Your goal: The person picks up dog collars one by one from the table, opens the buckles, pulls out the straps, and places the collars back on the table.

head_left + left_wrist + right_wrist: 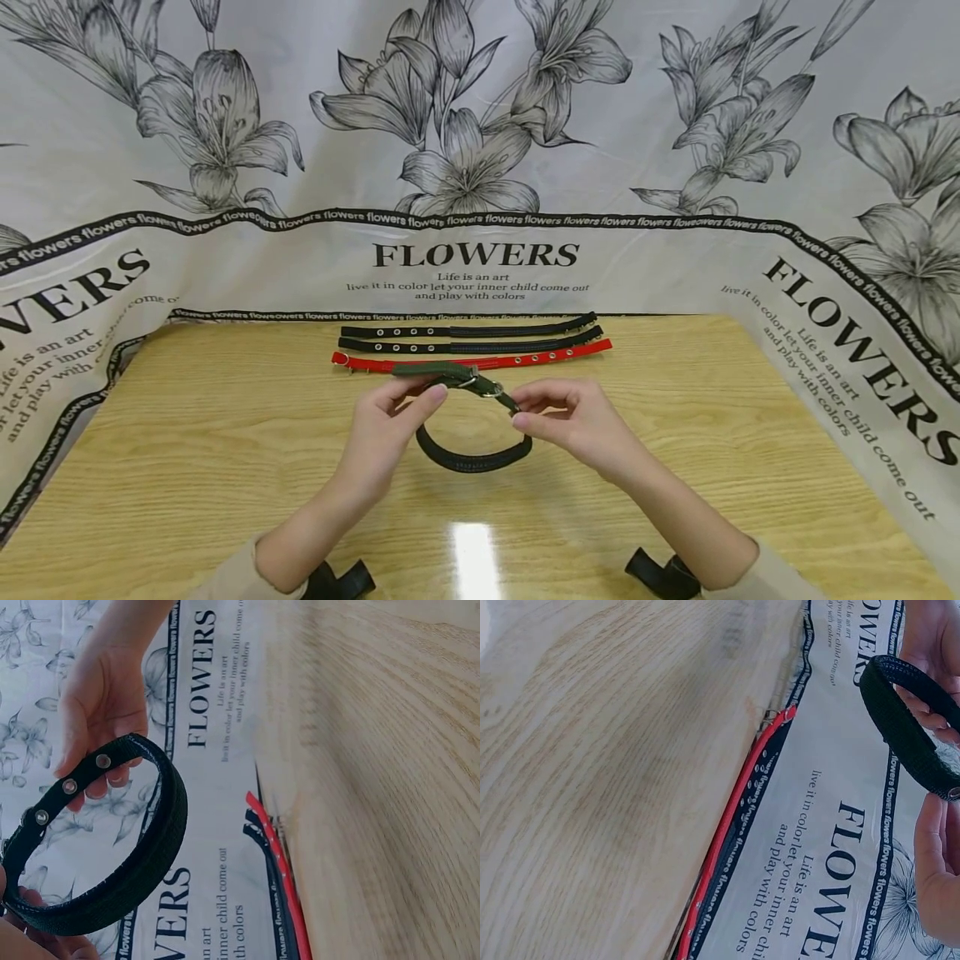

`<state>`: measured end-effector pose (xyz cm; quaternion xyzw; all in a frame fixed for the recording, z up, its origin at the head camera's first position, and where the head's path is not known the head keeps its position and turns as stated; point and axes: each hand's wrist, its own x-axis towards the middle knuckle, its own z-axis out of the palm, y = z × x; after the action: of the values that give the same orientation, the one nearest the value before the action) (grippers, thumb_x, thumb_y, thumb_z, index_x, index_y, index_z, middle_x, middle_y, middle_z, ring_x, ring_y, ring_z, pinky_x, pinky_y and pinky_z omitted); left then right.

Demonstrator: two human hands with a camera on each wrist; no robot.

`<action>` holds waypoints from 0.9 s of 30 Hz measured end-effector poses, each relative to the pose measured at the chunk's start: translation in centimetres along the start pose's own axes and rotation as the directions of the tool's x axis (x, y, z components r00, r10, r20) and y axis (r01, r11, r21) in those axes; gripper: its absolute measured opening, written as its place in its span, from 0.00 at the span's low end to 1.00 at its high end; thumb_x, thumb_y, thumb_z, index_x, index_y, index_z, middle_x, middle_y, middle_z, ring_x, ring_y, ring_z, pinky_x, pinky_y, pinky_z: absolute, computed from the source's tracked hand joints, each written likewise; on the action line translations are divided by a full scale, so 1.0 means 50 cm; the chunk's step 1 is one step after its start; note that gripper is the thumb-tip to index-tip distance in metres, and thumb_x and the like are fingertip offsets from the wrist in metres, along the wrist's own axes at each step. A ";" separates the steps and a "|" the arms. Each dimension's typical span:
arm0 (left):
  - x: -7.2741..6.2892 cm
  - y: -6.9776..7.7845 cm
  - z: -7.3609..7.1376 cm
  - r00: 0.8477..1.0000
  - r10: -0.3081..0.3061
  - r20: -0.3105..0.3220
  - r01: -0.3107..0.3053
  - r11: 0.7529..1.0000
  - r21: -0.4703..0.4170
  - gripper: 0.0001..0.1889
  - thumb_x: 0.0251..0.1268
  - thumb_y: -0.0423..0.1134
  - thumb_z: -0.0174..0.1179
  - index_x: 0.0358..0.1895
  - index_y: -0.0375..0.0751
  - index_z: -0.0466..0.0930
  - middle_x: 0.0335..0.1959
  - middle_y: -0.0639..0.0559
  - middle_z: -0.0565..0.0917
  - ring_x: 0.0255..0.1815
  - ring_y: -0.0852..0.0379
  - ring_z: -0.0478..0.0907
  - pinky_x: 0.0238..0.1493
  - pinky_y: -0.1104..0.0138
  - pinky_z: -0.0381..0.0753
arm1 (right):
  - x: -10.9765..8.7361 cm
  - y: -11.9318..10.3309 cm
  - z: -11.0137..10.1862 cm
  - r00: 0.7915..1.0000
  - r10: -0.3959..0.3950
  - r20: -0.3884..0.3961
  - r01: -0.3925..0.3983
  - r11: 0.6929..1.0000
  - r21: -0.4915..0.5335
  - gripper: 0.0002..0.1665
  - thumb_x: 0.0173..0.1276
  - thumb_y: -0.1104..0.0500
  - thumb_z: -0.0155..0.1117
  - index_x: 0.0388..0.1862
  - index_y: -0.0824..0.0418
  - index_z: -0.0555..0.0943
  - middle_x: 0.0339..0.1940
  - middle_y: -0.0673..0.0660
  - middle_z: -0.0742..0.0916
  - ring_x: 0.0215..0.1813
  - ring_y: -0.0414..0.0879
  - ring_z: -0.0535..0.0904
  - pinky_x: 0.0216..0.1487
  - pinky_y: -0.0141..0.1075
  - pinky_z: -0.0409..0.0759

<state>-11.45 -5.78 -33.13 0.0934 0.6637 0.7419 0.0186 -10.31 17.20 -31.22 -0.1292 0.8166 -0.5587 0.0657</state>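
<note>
A dark green-black pet collar (472,462) is bent into a closed loop above the table, with a metal buckle and a ring at its upper side. My left hand (386,429) pinches the band left of the buckle between thumb and fingers. On the other side my right hand (573,415) pinches it just past the ring. In the left wrist view, metal eyelets line the upper stretch of the collar (169,817). The right wrist view shows the collar (896,731) only partly, cut off by the frame's edge.
Behind the hands a red collar (525,361) lies flat on the wooden table (225,467). Two black collars, one nearer (495,345) and one farther (495,331), lie parallel beyond it. A flower-printed cloth (480,275) rises along the back and sides.
</note>
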 end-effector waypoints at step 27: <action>-0.008 -0.014 0.008 0.988 0.152 0.005 -0.152 0.987 0.049 0.13 0.60 0.32 0.62 0.49 0.33 0.81 0.44 0.49 0.82 0.41 0.55 0.76 0.41 0.69 0.78 | -0.004 -0.006 0.001 1.000 0.002 0.011 -0.001 0.998 -0.056 0.18 0.59 0.57 0.69 0.45 0.66 0.82 0.39 0.56 0.84 0.42 0.49 0.79 0.42 0.33 0.81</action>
<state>-11.07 -5.35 -33.81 0.1447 0.6727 0.7246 -0.0398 -10.08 17.10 -30.97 -0.1337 0.8318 -0.5346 0.0671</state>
